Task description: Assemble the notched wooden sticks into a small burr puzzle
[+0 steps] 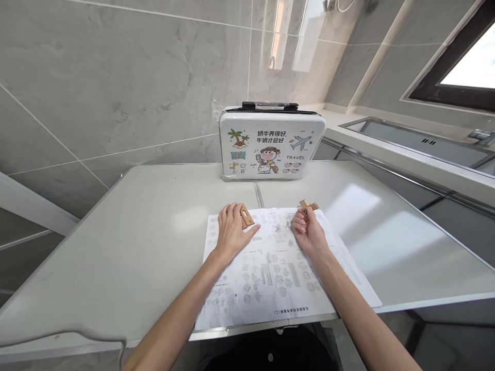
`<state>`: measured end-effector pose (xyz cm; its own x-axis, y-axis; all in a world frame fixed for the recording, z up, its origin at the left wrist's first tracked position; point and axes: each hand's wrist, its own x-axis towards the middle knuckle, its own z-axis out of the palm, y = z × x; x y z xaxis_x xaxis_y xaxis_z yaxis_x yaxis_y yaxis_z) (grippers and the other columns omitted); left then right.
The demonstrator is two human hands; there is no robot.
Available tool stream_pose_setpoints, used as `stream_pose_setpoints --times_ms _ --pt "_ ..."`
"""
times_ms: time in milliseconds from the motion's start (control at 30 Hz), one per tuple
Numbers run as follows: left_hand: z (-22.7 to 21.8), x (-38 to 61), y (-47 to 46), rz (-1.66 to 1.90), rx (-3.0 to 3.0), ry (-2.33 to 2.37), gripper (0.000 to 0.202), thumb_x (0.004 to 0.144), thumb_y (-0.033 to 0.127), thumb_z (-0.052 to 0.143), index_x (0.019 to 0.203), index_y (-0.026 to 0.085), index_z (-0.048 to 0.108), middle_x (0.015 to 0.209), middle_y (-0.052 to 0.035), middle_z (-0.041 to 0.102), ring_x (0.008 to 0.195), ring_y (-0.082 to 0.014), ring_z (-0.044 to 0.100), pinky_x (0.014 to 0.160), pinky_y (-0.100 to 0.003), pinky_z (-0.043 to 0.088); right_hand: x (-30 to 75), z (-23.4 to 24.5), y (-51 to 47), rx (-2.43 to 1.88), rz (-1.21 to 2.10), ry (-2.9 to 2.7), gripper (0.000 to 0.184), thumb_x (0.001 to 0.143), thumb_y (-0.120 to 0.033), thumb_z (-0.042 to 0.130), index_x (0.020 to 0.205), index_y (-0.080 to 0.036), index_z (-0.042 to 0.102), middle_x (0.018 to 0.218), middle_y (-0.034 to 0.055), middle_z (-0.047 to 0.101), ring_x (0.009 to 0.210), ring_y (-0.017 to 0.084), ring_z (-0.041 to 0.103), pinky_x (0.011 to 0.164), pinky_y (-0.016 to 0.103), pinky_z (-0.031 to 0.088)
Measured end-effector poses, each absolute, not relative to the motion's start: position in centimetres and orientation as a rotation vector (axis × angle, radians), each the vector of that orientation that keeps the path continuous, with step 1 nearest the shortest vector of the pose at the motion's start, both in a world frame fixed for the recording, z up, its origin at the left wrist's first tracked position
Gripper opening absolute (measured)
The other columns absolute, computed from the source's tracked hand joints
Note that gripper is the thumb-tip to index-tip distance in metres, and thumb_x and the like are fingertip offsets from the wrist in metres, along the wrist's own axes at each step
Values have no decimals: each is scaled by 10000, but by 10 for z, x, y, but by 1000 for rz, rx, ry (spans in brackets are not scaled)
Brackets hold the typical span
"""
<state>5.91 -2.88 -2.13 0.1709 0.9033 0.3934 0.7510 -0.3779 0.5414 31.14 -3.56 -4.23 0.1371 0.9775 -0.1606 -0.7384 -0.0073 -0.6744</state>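
Note:
A printed instruction sheet [278,273] with many small diagrams lies flat on the white table [135,232]. My left hand [231,230] rests on the sheet's upper left part, fingers curled around a small notched wooden piece [246,216]. My right hand [308,230] is closed near the sheet's upper right part. It pinches a small assembly of crossed wooden pieces [308,206] and holds it up just above the paper.
A white case [270,147] with cartoon travel pictures and a black handle stands upright at the table's back edge against the tiled wall. A counter with a sink [417,144] runs along the right. A grey cable [77,332] curves over the table's near left edge.

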Motion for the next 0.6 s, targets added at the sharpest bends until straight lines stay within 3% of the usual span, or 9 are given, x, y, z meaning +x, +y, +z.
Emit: stream_pose_setpoints --times_ms 200,300,433,600 --pt "-19 54 -24 950 2218 1621 707 830 495 809 1394 232 475 1370 -133 604 1322 -378 482 1130 -563 367 316 -38 -37 -588 1419 -220 255 998 -381 725 920 -243 526 657 -79 408 465 56 398 354 135 430" --pt "-21 52 -21 925 2218 1631 725 840 507 802 1421 241 458 1388 -131 602 1316 -370 482 1116 -546 386 315 -30 -39 -512 1440 -70 190 1088 -327 575 937 -232 511 649 -83 413 449 51 416 342 128 415" --pt "-23 50 -20 892 2255 1624 722 871 520 772 1443 226 443 1424 -141 583 1308 -366 472 1092 -531 411 312 -20 -41 -445 1435 85 292 1163 -320 326 961 -214 509 640 -77 414 434 55 429 325 140 393" --pt "-24 50 -20 895 2320 1598 701 879 531 765 1437 241 455 1405 -123 586 1262 -358 486 1077 -519 419 310 -13 -44 -444 1426 106 335 1165 -331 283 952 -216 513 632 -74 416 429 63 435 317 140 393"
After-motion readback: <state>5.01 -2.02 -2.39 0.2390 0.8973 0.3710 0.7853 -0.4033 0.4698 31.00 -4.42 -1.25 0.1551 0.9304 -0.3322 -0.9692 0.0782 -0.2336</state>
